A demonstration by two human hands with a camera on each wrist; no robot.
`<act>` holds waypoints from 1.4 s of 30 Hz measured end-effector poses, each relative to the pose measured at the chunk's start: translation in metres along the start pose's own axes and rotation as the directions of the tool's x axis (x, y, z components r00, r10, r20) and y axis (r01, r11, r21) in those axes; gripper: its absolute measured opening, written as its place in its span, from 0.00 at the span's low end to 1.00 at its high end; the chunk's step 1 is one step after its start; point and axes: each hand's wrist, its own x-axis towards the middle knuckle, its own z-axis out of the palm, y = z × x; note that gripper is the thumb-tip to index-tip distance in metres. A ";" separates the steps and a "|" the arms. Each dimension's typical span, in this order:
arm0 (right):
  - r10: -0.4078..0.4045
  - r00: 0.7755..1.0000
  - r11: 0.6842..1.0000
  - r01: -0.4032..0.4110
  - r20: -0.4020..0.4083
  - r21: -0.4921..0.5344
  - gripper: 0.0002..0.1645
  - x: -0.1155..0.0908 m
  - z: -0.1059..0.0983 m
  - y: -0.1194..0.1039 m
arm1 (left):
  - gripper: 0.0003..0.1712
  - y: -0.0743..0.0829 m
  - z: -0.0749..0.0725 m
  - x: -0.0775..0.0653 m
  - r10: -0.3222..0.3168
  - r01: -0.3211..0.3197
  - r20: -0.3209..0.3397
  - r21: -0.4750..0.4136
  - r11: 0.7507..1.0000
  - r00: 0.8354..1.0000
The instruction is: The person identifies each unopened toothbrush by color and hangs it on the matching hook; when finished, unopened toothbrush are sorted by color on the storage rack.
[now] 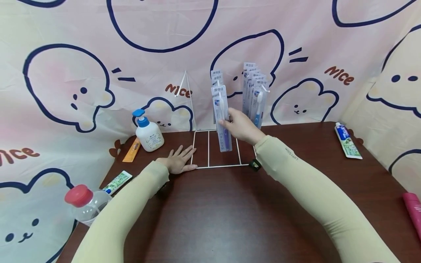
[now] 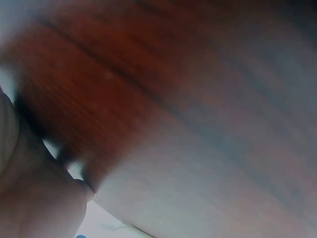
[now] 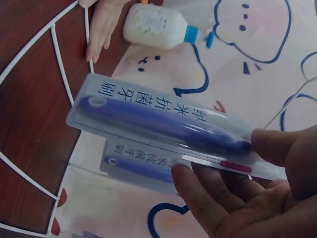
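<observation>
My right hand (image 1: 243, 126) pinches a blister-packed purple toothbrush (image 1: 225, 137) between thumb and fingers, holding it upright above a white wire rack (image 1: 208, 149). More packs (image 1: 216, 77) hang right behind it; whether the held one is on their hook cannot be told. In the right wrist view the thumb lies over the edge of the toothbrush pack (image 3: 163, 129), with fingers beneath. My left hand (image 1: 179, 159) rests flat on the table, fingers spread, its fingertips touching the rack's left base wire. The left wrist view is blurred and shows part of the left hand (image 2: 39, 203).
Several packed toothbrushes (image 1: 258, 98) hang in a row on the right. Left of the rack stand a white pump bottle (image 1: 150, 137), an orange box (image 1: 132, 149), a toothpaste tube (image 1: 117, 182) and a red-capped bottle (image 1: 88, 202). Another toothpaste (image 1: 348, 140) and a pink tube (image 1: 413, 212) lie right.
</observation>
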 end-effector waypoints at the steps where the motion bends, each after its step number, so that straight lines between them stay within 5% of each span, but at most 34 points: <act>1: 0.004 1.000 1.000 -0.004 -0.003 0.002 0.25 0.004 0.000 0.001 | 0.50 0.000 0.000 0.000 0.001 -0.001 0.001 -0.001 1.000 1.000; 13: 0.079 0.996 0.996 -0.078 -0.032 0.045 0.25 0.036 -0.007 0.008 | 0.50 0.004 0.002 0.006 0.016 -0.016 0.022 0.009 1.000 1.000; 25: 0.146 0.989 0.989 -0.144 -0.035 0.044 0.30 0.032 -0.004 0.020 | 0.50 0.002 0.001 0.005 0.017 -0.017 0.015 -0.009 1.000 1.000; 32: 0.119 0.993 0.993 -0.119 0.006 -0.009 0.43 0.001 0.005 0.029 | 0.51 -0.003 -0.003 0.006 0.012 -0.012 0.020 -0.002 1.000 1.000; 42: 0.006 0.988 0.968 0.033 0.153 -0.248 0.41 -0.087 -0.004 0.054 | 0.52 -0.005 -0.011 0.001 0.001 0.002 0.047 -0.062 0.998 0.999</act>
